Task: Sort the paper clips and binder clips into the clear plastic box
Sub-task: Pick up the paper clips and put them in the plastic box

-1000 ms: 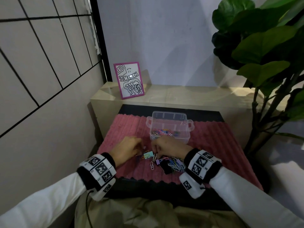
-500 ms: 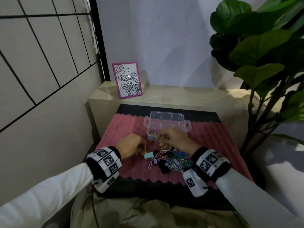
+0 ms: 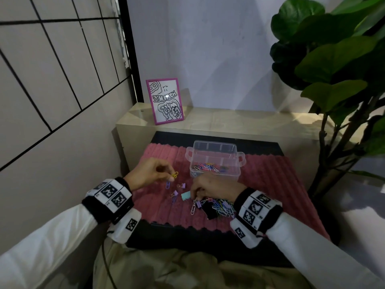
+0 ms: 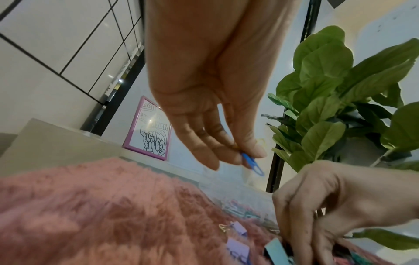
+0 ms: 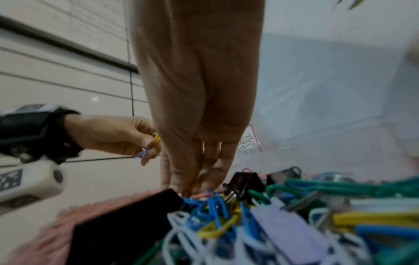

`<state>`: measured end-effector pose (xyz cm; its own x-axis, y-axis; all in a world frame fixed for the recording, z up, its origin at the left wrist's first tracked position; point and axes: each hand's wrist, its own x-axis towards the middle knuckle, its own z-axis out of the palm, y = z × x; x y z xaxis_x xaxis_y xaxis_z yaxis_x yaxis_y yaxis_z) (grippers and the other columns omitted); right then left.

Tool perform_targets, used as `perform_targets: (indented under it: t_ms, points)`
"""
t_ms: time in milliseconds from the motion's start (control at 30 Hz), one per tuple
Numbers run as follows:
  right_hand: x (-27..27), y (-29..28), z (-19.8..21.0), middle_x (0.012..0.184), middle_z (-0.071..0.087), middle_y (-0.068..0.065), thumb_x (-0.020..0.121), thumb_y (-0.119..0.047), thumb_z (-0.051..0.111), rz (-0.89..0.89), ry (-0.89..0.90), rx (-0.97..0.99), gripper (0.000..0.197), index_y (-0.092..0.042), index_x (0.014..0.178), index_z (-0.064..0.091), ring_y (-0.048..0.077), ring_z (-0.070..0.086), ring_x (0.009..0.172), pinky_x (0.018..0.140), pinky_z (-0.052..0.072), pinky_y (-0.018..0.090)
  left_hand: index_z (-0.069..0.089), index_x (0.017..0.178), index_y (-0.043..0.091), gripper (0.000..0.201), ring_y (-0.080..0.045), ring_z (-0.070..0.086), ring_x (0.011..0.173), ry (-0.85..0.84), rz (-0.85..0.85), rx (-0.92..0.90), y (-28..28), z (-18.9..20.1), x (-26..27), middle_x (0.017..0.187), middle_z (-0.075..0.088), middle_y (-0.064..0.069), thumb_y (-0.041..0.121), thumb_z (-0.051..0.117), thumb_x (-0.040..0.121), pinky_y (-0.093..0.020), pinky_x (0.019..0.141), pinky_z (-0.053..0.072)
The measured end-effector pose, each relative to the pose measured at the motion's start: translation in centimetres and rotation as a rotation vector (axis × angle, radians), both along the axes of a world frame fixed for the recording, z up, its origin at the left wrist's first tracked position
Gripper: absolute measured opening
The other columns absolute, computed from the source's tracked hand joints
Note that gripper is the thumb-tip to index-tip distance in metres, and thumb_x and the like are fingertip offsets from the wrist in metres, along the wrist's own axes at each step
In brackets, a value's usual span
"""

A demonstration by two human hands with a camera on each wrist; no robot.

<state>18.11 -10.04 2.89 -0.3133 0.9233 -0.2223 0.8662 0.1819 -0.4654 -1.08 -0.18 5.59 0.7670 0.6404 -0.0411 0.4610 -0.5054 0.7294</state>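
Coloured wire and clips lie heaped in the pile (image 3: 216,206) just before the clear plastic box (image 3: 215,161); the right hand (image 3: 212,187) pinches into it, its catch hidden. The left hand (image 3: 149,173), left of the box, pinches a blue paper clip (image 4: 252,163) and a yellow one (image 3: 175,174). Carrying them right over the rim before letting go suits best.

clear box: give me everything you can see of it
The box is clear, thin-looking plastic, rectangular, with a lug handle at each end and ribbed far wall. It has no lid on and sits upright on the pink mat, beyond the loose pile. A layer of mixed-colour paper clips covers its near floor; whether dividers split it is unclear. Neither hand touches it; the right hand is just in front.
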Motion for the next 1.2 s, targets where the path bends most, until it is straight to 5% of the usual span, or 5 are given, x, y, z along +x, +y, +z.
perform_targets:
  t_ms: [433,767,933,1100,1200]
  points:
    - [1.0,0.6,1.1,0.089,0.060,0.005,0.083,-0.013,0.064,-0.060,-0.032,-0.152,0.014,-0.003,0.093,0.064,0.011,0.051,0.083,0.062,0.036,0.015,0.064,0.079,0.018,0.016,0.005,0.062,0.057,0.065,-0.033,-0.147,0.1,-2.2,0.2,0.077,0.066,0.002,0.002,0.062,0.082,-0.010,0.053,0.049]
    - [6.3,2.0,4.3,0.077,0.064,0.004,0.086,0.005,0.052,-0.460,0.219,0.295,0.018,-0.012,0.085,0.059,0.015,0.060,0.068,0.062,0.051,0.019,0.067,0.080,0.020,0.016,0.005,0.061,0.055,-0.010,-0.012,-0.122,0.2,-1.2,-0.4,0.074,0.067,0.004,0.004,0.067,0.077,-0.008,0.060,0.051]
    - [4.1,1.7,3.1,0.099,0.063,0.001,0.092,-0.006,0.049,-0.349,-0.153,0.239,0.018,-0.009,0.101,0.064,0.011,0.058,0.089,0.067,0.041,0.019,0.066,0.078,0.021,0.021,0.002,0.064,0.055,-0.067,0.015,-0.125,1.0,-0.4,0.6,0.061,0.068,0.009,0.000,0.066,0.077,-0.011,0.062,0.054]
    - [1.0,-0.7,2.8,0.093,0.066,-0.002,0.089,-0.012,0.055,-0.108,-0.021,0.279,0.012,-0.011,0.093,0.067,0.007,0.057,0.080,0.071,0.039,0.015,0.067,0.077,0.018,0.018,0.004,0.063,0.054,-0.094,0.040,-0.068,2.0,1.1,1.2,0.069,0.066,0.003,0.000,0.066,0.077,-0.006,0.057,0.050]
    - [-0.7,-1.4,2.3,0.094,0.070,0.006,0.083,-0.016,0.065,-0.009,-0.105,0.101,0.011,-0.009,0.092,0.067,0.016,0.064,0.085,0.076,0.052,0.032,0.071,0.088,0.014,0.012,0.008,0.061,0.056,-0.064,0.035,0.034,3.1,2.1,3.0,0.078,0.069,-0.003,0.008,0.068,0.078,-0.003,0.061,0.047]
